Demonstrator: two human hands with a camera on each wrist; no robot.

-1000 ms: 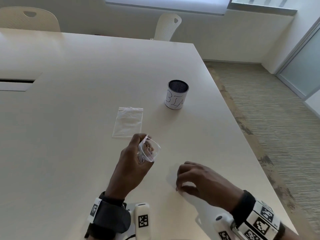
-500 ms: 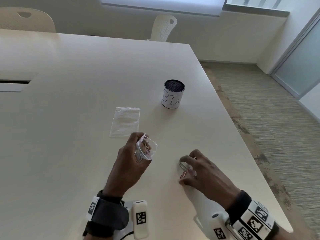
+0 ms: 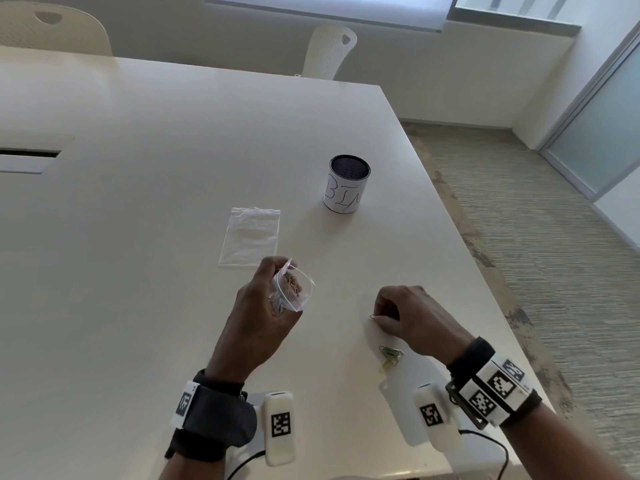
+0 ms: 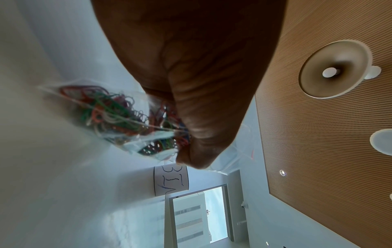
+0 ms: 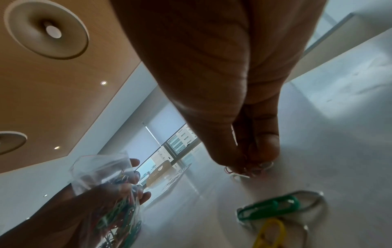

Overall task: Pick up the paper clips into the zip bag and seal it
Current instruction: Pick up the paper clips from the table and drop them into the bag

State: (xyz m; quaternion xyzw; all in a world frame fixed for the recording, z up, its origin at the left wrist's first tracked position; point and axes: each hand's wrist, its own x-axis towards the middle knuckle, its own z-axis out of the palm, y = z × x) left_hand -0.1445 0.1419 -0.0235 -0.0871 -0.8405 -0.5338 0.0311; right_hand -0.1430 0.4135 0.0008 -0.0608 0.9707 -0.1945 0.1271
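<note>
Clear plastic of the zip bag (image 3: pixel 292 289), already stuffed with coloured paper clips (image 4: pixel 118 115), is gripped mouth-up by the curled left hand (image 3: pixel 258 317) at centre frame. Lower right, the right hand (image 3: pixel 412 320) is bunched, fingertips (image 5: pixel 263 151) seemingly pinching a few clips (image 5: pixel 239 171) off the table (image 3: pixel 138 237); green and yellow clips (image 3: pixel 390 355) lie just below. Pinched clips could be dropped short if the bag's mouth sags closed.

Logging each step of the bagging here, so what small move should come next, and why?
Probably lift the right hand and carry its pinched paper clips to the zip bag, which the left hand holds with its mouth open. A green clip and yellow clip remain on the table.
</note>
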